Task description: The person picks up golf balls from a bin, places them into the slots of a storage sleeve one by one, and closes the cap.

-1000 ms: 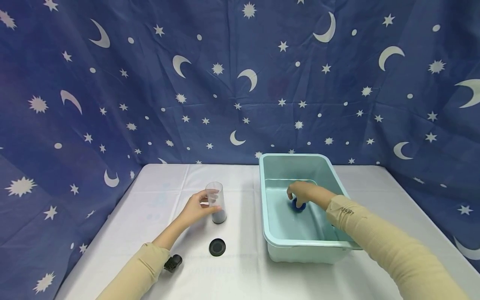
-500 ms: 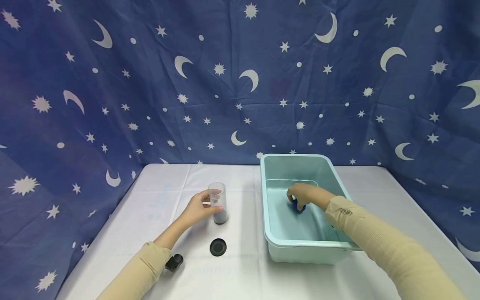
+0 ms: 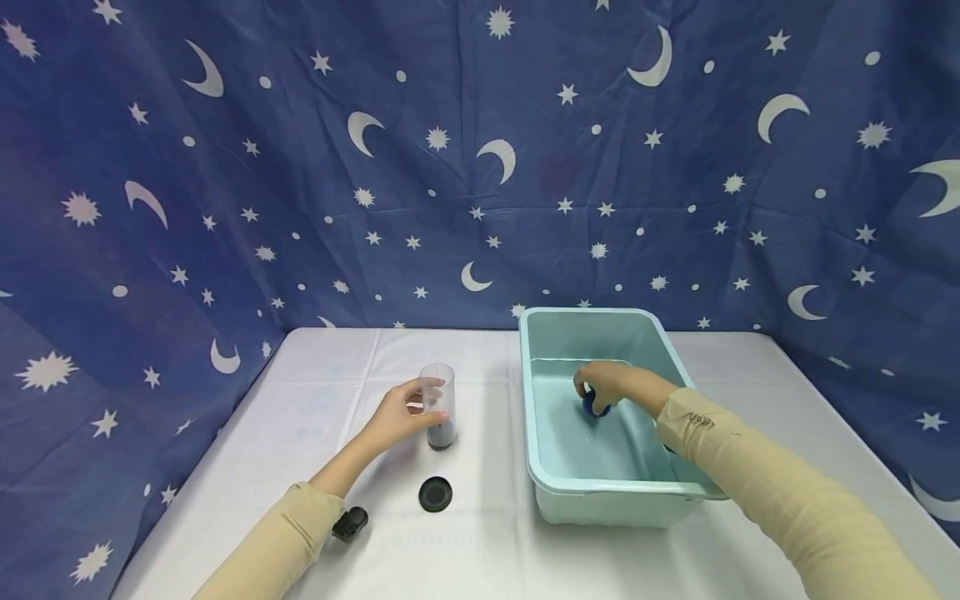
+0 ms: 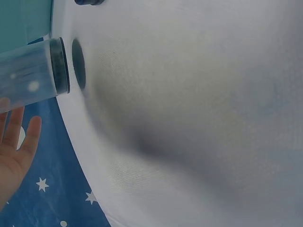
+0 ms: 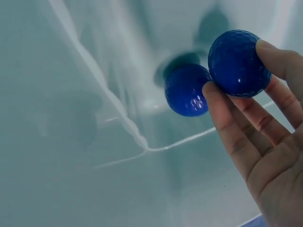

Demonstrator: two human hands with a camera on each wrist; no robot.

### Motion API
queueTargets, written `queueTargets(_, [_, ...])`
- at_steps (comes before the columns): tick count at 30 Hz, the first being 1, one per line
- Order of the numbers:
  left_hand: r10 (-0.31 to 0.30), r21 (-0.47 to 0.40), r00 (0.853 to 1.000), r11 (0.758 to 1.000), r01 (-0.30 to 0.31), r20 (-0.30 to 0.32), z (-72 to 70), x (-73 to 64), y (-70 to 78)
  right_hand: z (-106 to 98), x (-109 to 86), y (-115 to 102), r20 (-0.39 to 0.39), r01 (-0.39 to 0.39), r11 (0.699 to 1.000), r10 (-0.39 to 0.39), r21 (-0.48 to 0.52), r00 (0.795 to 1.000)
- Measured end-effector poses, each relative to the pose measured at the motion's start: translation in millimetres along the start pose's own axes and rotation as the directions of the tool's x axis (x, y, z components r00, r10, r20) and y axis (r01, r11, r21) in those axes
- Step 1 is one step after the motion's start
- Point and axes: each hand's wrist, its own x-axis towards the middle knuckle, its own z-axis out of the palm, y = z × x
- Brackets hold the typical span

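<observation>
My left hand (image 3: 397, 417) grips a clear plastic tube (image 3: 438, 404) from its left side, thumb in front and fingers behind. The tube stands upright, its top open; the left wrist view shows a dark band round its lower end (image 4: 59, 66). Inside the pale teal bin, my right hand (image 3: 607, 385) pinches a dimpled blue golf ball (image 5: 239, 64) between thumb and fingertips. A second blue golf ball (image 5: 187, 90) lies on the bin floor right beside those fingertips. A round black lid (image 3: 435, 494) lies flat on the table in front of the tube.
The teal bin (image 3: 630, 486) stands right of centre, its walls rising round my right hand. A small black device (image 3: 350, 523) shows at my left sleeve. White cloth (image 3: 480, 550) covers the table; a blue star-and-moon curtain (image 3: 420, 167) hangs behind and at the sides.
My right hand has closed on a blue golf ball and risen slightly inside the bin. The left hand and tube have shifted slightly right.
</observation>
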Motion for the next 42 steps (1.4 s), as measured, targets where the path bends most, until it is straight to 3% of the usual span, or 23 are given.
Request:
queueTargets(5, [-0.001, 0.015, 1.0, 1.0, 0.001, 0.008, -1.7, -3.8, 16.0, -9.1, -1.5, -2.6, -0.02, 0.032, 0.999, -0.032, 0.023, 0.999])
queueTargets(14, [0.025, 0.027, 1.0, 0.999, -0.024, -0.018, 3.5, 11.8, -15.2, -20.3, -2.9, 0.2, -0.085, 0.052, 0.993, -0.043, 0.105, 0.995])
queueTargets(21, [0.027, 0.051, 0.999, 0.998, -0.026, -0.029, 3.9, 16.8, -14.1, -27.9, -8.1, 3.1, -0.173, 0.111, 0.98, -0.082, 0.164, 0.981])
queueTargets(25, [0.027, 0.056, 0.999, 0.998, -0.024, -0.038, 3.9, 18.0, -10.1, -31.6, -8.7, 1.0, -0.203, 0.109, 0.965, -0.06, 0.237, 0.977])
queueTargets(31, [0.031, 0.045, 0.998, 0.999, -0.029, -0.048, 4.2, 20.7, -4.8, -37.5, -10.2, -2.5, -0.198, 0.084, 0.906, 0.0, 0.414, 0.98])
queueTargets(39, [0.001, 0.046, 0.998, 0.999, 0.002, -0.064, 6.6, 25.3, 1.1, -46.5, -15.0, -4.4, -0.212, 0.081, 0.802, 0.058, 0.591, 0.976])
queueTargets(42, [-0.01, 0.043, 0.997, 0.999, 0.013, -0.07, 7.1, 26.4, 4.0, -49.9, -16.7, -4.8, -0.199, 0.06, 0.747, 0.098, 0.662, 0.975])
